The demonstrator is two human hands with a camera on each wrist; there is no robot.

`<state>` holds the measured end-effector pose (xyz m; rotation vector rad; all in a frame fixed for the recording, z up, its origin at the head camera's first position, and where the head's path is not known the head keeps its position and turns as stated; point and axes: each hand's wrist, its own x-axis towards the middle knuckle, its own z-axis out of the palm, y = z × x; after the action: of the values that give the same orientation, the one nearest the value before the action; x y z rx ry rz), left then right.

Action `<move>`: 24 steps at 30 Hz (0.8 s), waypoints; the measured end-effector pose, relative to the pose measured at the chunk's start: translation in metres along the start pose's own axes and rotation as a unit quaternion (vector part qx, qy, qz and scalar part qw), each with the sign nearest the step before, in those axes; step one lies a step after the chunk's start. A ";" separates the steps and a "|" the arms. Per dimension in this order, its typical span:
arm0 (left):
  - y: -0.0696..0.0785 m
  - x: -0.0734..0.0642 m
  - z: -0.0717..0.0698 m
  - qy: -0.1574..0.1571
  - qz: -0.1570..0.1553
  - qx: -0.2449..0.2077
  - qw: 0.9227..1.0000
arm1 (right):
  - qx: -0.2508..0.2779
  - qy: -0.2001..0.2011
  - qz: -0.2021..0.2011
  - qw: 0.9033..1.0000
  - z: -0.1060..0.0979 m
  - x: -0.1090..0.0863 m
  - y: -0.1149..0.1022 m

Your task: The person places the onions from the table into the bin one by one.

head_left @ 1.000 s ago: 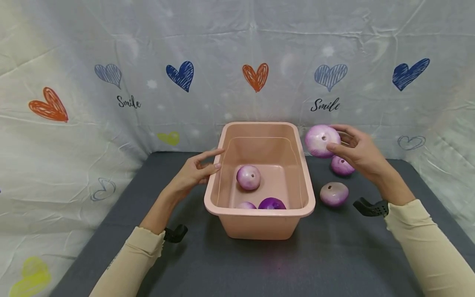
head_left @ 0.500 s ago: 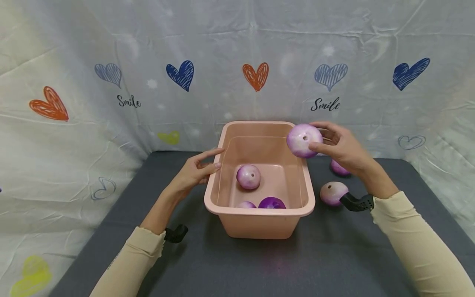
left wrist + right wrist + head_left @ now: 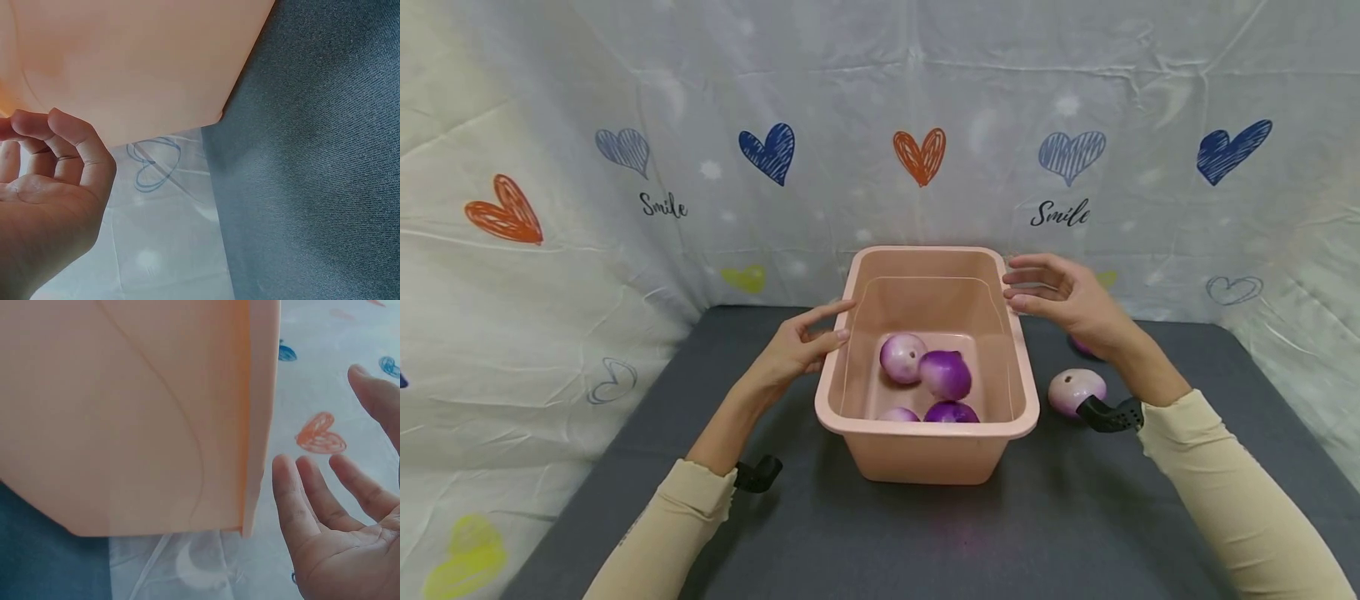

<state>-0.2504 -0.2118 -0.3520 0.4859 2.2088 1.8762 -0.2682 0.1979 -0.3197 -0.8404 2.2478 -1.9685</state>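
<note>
Four purple onions (image 3: 946, 375), inside pink bin (image 3: 925, 459)

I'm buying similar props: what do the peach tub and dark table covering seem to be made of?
Peach tub: probably molded plastic, smooth and slightly satiny, with a rounded, flared rim. Dark table covering: likely woven fabric, matte, showing fine ribbing.

The pale backdrop (image 3: 850, 92) reads "Smile" in 2 places
</note>
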 end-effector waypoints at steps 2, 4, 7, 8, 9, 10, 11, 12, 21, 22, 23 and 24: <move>0.001 0.000 0.000 0.001 0.000 0.000 1.000 | 0.005 0.007 0.004 1.000 -0.002 -0.002 0.001; 0.001 0.000 0.000 0.001 0.000 -0.001 1.000 | 0.003 0.016 0.010 1.000 -0.005 -0.005 0.002; 0.001 0.000 0.000 0.001 0.000 0.000 1.000 | -0.002 0.028 0.015 0.999 -0.009 -0.008 0.003; 0.000 0.000 0.000 0.000 0.000 0.001 1.000 | -0.004 0.031 0.016 0.999 -0.010 -0.010 0.004; 0.000 0.000 -0.001 0.000 0.000 0.003 1.000 | -0.008 0.034 0.018 0.999 -0.012 -0.011 0.004; -0.001 0.000 -0.001 -0.001 0.000 0.004 1.000 | -0.013 0.037 0.020 0.999 -0.013 -0.012 0.005; -0.001 0.000 -0.001 -0.002 0.000 0.005 1.000 | -0.014 0.039 0.021 0.999 -0.015 -0.014 0.005; -0.002 -0.001 -0.001 -0.003 0.000 0.006 1.000 | -0.016 0.041 0.024 0.999 -0.016 -0.016 0.006; -0.003 0.000 -0.001 -0.004 0.007 0.006 1.000 | -0.025 0.041 0.029 0.998 -0.032 -0.034 0.014; -0.003 0.000 -0.001 -0.003 0.006 0.006 1.000 | -0.019 0.041 0.028 0.999 -0.035 -0.037 0.015; -0.003 0.001 -0.001 -0.002 0.006 0.006 1.000 | -0.011 0.041 0.027 0.999 -0.037 -0.039 0.017; -0.004 0.001 -0.001 -0.001 0.006 0.007 1.000 | -0.006 0.042 0.026 0.999 -0.040 -0.041 0.018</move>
<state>-0.2516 -0.2127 -0.3555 0.5050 2.2235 1.8670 -0.2546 0.2521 -0.3417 -0.7042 2.3043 -2.0058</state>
